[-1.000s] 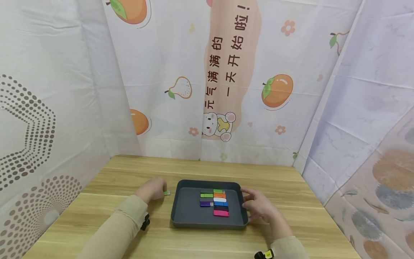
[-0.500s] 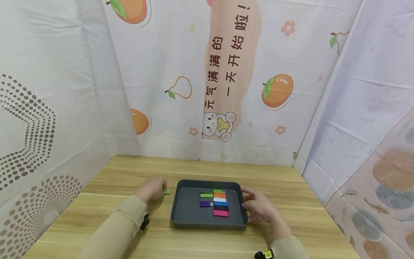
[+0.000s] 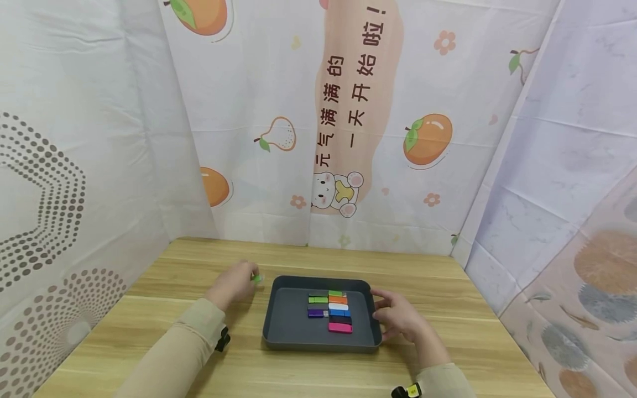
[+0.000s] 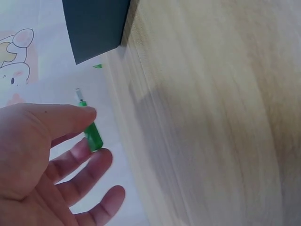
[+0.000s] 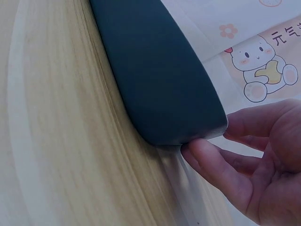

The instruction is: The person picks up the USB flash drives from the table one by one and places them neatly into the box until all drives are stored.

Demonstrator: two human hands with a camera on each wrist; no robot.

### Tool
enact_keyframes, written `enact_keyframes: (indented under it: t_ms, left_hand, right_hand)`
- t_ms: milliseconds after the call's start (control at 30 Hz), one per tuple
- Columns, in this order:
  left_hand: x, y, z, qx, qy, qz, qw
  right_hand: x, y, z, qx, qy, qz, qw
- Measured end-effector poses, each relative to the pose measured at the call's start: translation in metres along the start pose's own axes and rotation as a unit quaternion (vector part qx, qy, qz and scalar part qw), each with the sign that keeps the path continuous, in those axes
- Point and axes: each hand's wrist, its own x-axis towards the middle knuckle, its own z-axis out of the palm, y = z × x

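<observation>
My left hand (image 3: 238, 281) pinches a green USB flash drive (image 4: 94, 136) between thumb and fingers, its metal plug pointing outward. In the head view, this hand and the flash drive (image 3: 256, 278) are above the table, left of a dark grey tray (image 3: 286, 345). Two columns of flash drives lie in the tray, among them a pink one (image 3: 340, 328), a purple one (image 3: 316, 313), a white one (image 3: 338, 307) and an orange one (image 3: 338, 300). My right hand (image 3: 400, 316) touches the tray's right end from outside, fingers spread, with the thumb (image 5: 209, 157) low against the wall.
The tray stands on a wooden table (image 3: 298, 376) with its back edge against a printed curtain (image 3: 269, 182). More curtains hang at the left (image 3: 89, 166) and right (image 3: 562, 193). A dark wrist device sits on each sleeve.
My left hand has lifted and moved slightly away toward the back of the table with the green flash drive. The right hand and the tray stay in place.
</observation>
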Motion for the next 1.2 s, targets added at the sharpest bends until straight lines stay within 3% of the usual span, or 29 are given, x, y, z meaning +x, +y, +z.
enact_keyframes:
  t_ms: [333,500,867,1200]
  left_hand:
    - [0.004,0.005,-0.006,0.017,0.077,0.025,0.9965]
    - [0.007,0.012,-0.008,0.024,0.1,0.05,0.9935]
    - [0.002,0.049,-0.009,0.034,0.103,0.091,0.9899]
    - [-0.004,0.081,-0.005,0.032,0.078,0.12,0.9892]
  right_hand:
    - [0.0,0.001,-0.001,0.002,-0.001,-0.002,1.0]
    - [0.0,0.001,-0.001,0.003,-0.003,-0.003,1.0]
    - [0.0,0.001,-0.001,-0.001,0.0,-0.004,1.0]
    - [-0.001,0.0,0.0,-0.001,-0.002,-0.004,1.0]
